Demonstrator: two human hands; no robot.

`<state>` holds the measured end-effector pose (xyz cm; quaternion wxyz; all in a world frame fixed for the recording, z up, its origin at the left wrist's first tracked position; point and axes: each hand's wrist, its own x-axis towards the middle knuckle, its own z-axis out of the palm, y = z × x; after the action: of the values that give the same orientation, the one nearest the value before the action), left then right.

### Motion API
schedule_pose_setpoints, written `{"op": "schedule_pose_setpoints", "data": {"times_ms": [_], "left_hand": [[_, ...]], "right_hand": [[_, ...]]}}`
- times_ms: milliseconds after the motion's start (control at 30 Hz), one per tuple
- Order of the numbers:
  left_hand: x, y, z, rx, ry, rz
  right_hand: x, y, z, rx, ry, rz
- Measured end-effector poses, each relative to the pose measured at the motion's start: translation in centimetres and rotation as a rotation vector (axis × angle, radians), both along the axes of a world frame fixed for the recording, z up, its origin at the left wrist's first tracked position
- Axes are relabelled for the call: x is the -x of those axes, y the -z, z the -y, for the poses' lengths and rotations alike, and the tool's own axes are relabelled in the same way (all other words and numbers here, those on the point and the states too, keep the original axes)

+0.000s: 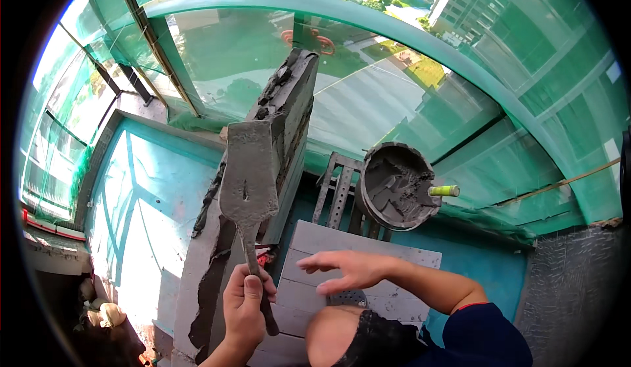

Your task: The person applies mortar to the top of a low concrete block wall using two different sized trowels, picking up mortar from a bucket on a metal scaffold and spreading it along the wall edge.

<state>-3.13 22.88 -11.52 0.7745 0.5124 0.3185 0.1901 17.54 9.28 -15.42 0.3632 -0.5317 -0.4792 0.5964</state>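
Note:
My left hand [244,308] grips the handle of a trowel [248,170], its long blade coated in grey mortar and pointing away from me. My right hand [345,272], open and holding nothing, hovers over a stack of flat grey blocks [368,243] with its fingers reaching left. Left of the stack, a low block wall [299,114] runs away from me. Wet mortar [213,281] lies along its edges, and the trowel blade overlaps part of it in view. Beyond the blocks sits a bucket [397,186] partly filled with mortar; a tool with a yellow-green handle [444,190] sticks out over its rim.
A perforated metal stand [336,186] is beside the bucket. Glass and green netting [460,130] curve around the far side, high above the ground outside. Blue sheeting [154,170] covers the floor at left. My bent knee [334,334] is close to the blocks.

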Motion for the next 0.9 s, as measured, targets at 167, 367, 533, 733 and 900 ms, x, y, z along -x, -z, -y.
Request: {"op": "schedule_pose_setpoints", "data": {"times_ms": [167, 367, 533, 733, 900], "left_hand": [[-8.4, 2.8, 3.3, -0.077, 0.116, 0.044], [-7.9, 1.8, 3.7, -0.673, 0.515, -0.14], [2.5, -2.7, -0.6, -0.969, 0.568, -0.212], [11.1, -7.7, 0.4, -0.82, 0.68, -0.673], [12.9, -9.4, 2.8, -0.776, 0.85, -0.666]], "right_hand": [[4.7, 4.0, 0.6, -0.107, 0.362, -0.183], [-3.4, 6.0, 8.4, 0.189, 1.107, 0.185], [-11.3, 6.3, 17.3, 0.569, 0.955, 0.808], [-15.5, 8.3, 18.1, 0.954, 0.77, 1.235], [-16.1, 10.8, 17.2, 0.985, 0.626, 1.308]]}}
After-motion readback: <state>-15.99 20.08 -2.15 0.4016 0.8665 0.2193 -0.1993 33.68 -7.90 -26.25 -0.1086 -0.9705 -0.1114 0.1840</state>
